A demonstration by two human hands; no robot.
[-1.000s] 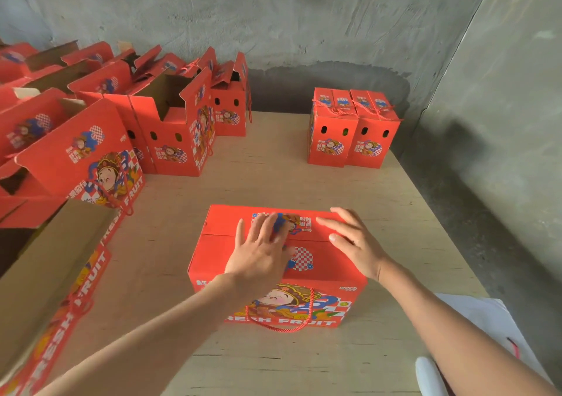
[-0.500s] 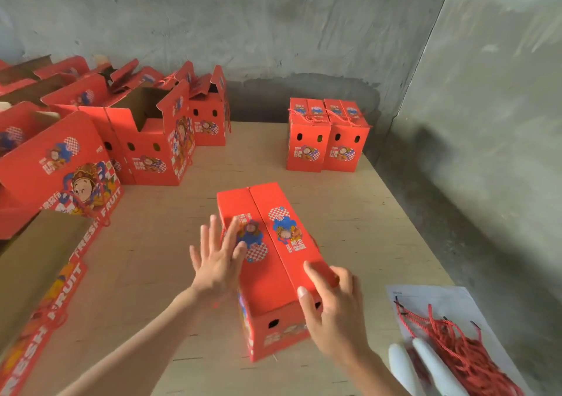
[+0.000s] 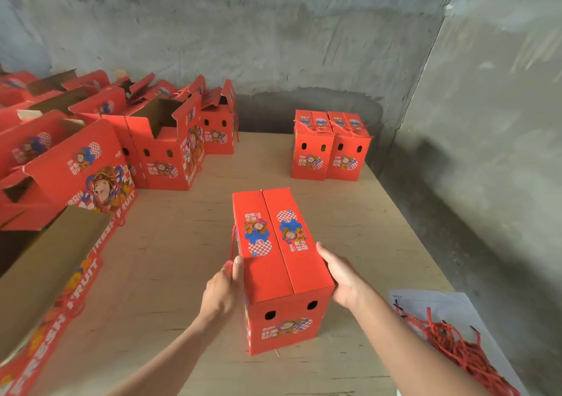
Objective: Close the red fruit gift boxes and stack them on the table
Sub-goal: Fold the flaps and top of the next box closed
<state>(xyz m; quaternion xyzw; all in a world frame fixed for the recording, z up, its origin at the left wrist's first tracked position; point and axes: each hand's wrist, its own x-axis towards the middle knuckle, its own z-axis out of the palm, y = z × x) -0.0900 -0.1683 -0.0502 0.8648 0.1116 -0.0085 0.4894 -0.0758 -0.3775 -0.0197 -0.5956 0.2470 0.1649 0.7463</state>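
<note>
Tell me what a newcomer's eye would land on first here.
The closed red box at the middle of the table, held between the left hand and the right hand. Next comes the crowd of open boxes along the left side, then two closed boxes side by side at the far right corner.

Ply table (image 3: pixel 188 261): red boxes (image 3: pixel 330 149), paper (image 3: pixel 431 307).
</note>
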